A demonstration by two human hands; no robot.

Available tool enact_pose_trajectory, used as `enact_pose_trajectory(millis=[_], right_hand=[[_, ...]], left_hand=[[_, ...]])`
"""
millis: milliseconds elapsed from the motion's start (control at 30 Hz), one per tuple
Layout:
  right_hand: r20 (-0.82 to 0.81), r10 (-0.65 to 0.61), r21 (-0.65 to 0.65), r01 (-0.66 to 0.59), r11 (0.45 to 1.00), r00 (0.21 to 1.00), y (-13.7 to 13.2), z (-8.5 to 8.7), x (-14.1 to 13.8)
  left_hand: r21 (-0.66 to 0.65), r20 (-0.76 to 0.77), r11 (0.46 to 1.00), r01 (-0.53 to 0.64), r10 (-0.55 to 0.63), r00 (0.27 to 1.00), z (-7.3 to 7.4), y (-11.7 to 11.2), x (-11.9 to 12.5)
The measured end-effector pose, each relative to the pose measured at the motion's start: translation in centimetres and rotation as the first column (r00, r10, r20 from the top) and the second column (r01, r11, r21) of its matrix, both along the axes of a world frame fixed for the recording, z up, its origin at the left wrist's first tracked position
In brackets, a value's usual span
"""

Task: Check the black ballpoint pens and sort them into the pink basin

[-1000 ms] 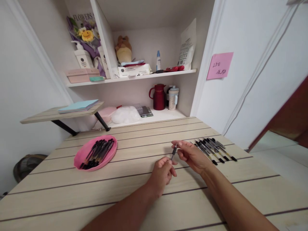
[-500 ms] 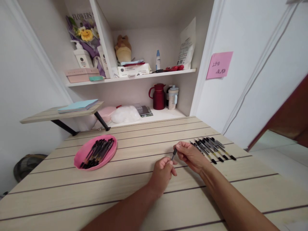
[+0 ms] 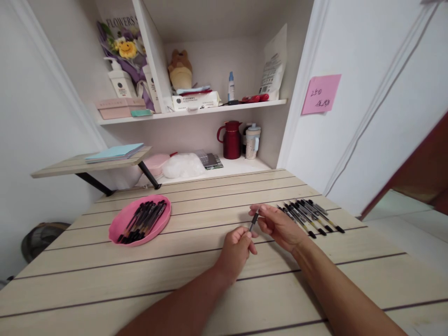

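Note:
Over the table's middle, my left hand (image 3: 237, 247) is closed round the lower part of a slim pen (image 3: 255, 219) that slants up and to the right. The pen's dark grip shows between the two hands. My right hand (image 3: 276, 223) pinches at the upper end, thumb and index finger together at the tip; the fingers partly hide that end. Just right of this hand, several black and clear pens (image 3: 308, 215) lie side by side on the table. A pink tray (image 3: 164, 223) full of dark pens (image 3: 143, 221) stands to the left.
The slatted wooden table (image 3: 196, 270) runs back to a white cabinet. A small raised shelf (image 3: 52, 169) with blue paper (image 3: 115, 152) is at the back left. In the cabinet stand a red jug (image 3: 231, 141) and a pale cup (image 3: 252, 142). A pink note (image 3: 321, 94) hangs on the wall.
My right fingers have moved slightly up along the pen, and more of its dark grip now shows. The left hand stays in place on the pen. The view has shifted a little.

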State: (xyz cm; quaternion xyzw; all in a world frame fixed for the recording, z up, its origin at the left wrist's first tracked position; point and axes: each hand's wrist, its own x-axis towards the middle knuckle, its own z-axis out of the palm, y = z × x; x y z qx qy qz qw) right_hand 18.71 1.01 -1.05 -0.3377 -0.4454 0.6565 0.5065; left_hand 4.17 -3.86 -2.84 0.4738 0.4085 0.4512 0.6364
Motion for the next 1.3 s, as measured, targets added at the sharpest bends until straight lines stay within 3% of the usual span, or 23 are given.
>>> enact_pose_trajectory(millis=[1067, 1300], right_hand=[[0.037, -0.010, 0.019, 0.010, 1.000, 0.999, 0.03, -0.44, -0.30], [0.092, -0.085, 0.032, 0.082, 0.996, 0.992, 0.26, -0.94, -0.76]], left_hand=[[0.000, 0.010, 1.000, -0.020, 0.020, 1.000, 0.26, -0.11, 0.04], [0.005, 0.008, 1.000, -0.031, 0.031, 0.999, 0.19, -0.06, 0.05]])
